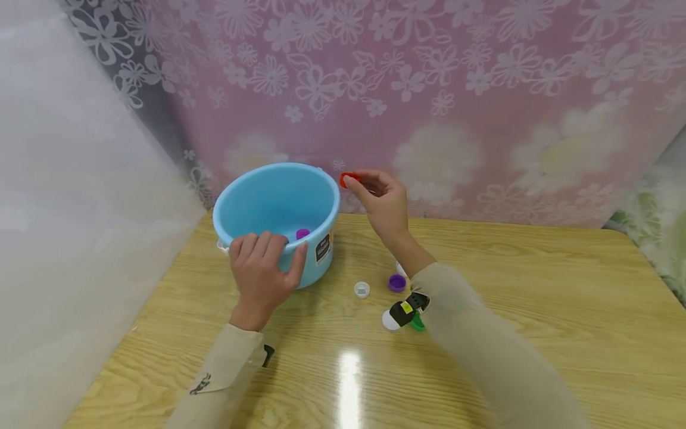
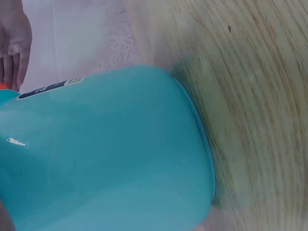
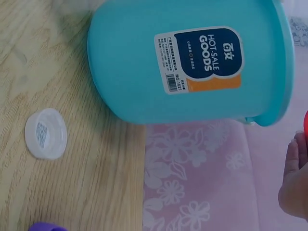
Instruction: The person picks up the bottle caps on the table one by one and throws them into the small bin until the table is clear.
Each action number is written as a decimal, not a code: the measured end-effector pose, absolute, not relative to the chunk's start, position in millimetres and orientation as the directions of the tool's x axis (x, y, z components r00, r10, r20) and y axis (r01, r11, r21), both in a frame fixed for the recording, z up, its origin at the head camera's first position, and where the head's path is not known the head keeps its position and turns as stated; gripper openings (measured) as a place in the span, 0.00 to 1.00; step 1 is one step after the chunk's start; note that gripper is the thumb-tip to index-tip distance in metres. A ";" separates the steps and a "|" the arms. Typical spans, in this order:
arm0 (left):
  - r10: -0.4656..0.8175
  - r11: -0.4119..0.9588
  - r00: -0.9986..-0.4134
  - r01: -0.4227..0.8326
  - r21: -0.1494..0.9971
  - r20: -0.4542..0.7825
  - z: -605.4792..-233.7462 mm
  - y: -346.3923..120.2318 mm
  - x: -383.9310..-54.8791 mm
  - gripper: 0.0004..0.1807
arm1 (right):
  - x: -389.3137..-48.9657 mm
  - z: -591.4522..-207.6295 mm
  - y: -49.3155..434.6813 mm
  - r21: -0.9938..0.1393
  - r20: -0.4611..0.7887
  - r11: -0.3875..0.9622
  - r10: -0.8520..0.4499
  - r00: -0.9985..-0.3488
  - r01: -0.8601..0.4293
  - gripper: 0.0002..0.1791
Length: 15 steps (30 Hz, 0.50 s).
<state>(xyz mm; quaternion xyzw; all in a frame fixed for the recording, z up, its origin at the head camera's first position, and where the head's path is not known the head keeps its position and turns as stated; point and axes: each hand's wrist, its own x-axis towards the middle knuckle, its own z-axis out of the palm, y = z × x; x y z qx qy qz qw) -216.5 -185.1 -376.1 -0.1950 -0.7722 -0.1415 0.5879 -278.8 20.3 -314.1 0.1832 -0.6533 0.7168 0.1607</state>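
Observation:
A light blue bucket [image 1: 278,190] stands upright on the table, a purple bottle cap [image 1: 303,233] visible on its floor. My left hand [image 1: 261,268] grips the near rim, fingers hooked over the edge and thumb on the outer side. Just right of the rim, my right hand [image 1: 383,199] pinches a red bottle cap [image 1: 348,179] between thumb and fingers, at about rim height. In the right wrist view, that hand [image 3: 294,178] and the red cap [image 3: 306,122] show only at the right edge. The bucket's label [image 3: 199,60] faces this camera.
Right of the bucket lie a white cap [image 1: 361,290] and a purple cap [image 1: 397,283]. Another white cap [image 1: 390,320] and a green cap [image 1: 417,322] are partly hidden by the right wrist strap. A pink flowered curtain [image 1: 429,107] hangs behind the wooden table [image 1: 536,286].

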 end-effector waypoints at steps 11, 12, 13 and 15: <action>0.159 0.884 -0.235 0.467 -0.032 0.959 -376.3 -185.7 -217.5 0.20 | -287.2 -322.7 -5.1 -0.882 0.470 -0.067 -0.023 -0.883 -0.467 0.15; 0.160 0.884 -0.238 0.466 -0.032 0.958 -376.6 -186.0 -217.7 0.20 | -289.9 -326.3 -7.1 -0.884 0.464 -0.069 -0.022 -0.886 -0.461 0.15; 0.161 0.885 -0.240 0.464 -0.033 0.957 -376.9 -186.4 -217.9 0.20 | -293.0 -330.2 -9.1 -0.888 0.457 -0.067 -0.023 -0.889 -0.454 0.15; 0.163 0.887 -0.243 0.460 -0.035 0.956 -376.9 -187.2 -218.2 0.20 | -299.3 -337.7 -12.6 -0.894 0.447 -0.057 -0.024 -0.894 -0.445 0.16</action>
